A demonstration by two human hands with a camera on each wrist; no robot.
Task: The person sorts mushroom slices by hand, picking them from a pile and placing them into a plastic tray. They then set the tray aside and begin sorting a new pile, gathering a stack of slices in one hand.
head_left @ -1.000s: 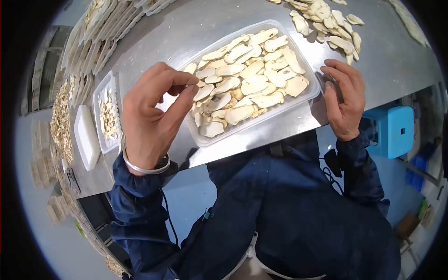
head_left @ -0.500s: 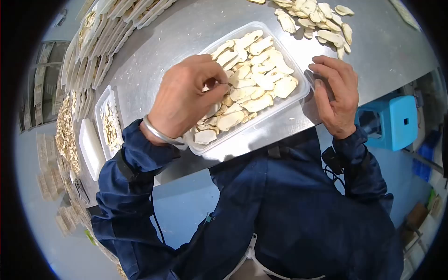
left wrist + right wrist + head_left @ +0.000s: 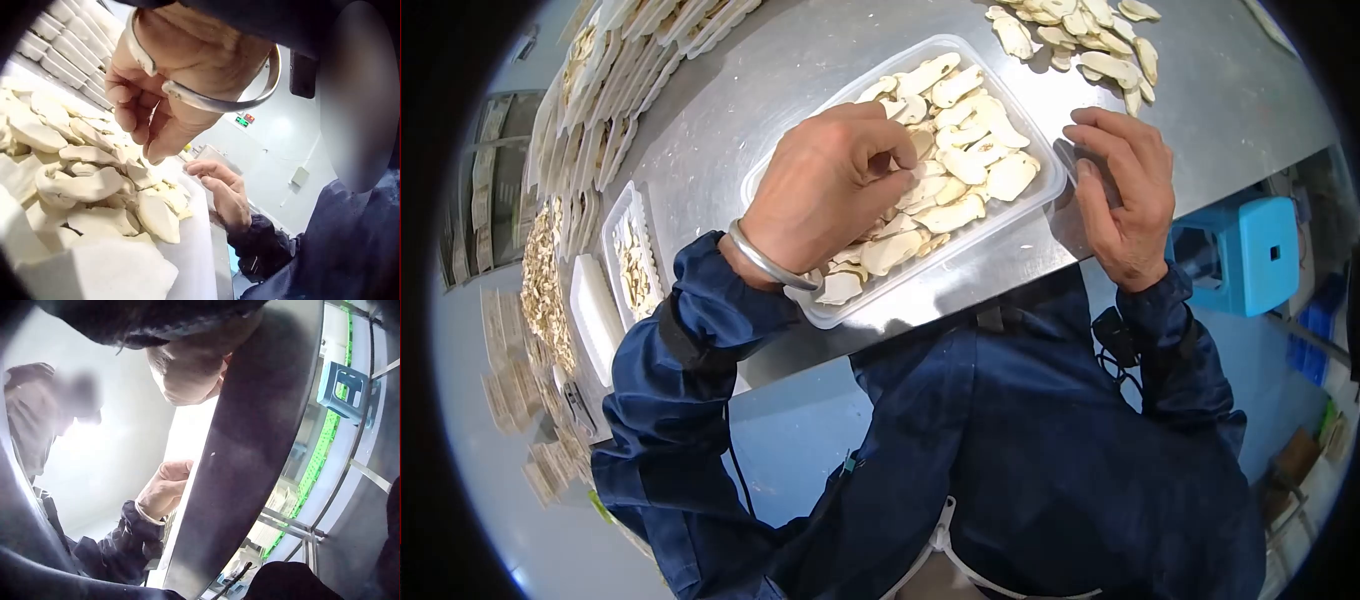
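Head overhead; wrist views close, low.

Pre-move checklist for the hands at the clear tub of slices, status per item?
1. Left hand over the pale dried slices in the clear plastic tub: ok.
2. Left hand pinching a slice: cannot tell, fingertips curl out of sight.
3. Right hand resting on the steel table at the tub's right end: ok.
4. Tub fully on the table: ok, though close to the near edge.
5. Loose pile of slices beyond the tub, apart from it: ok.
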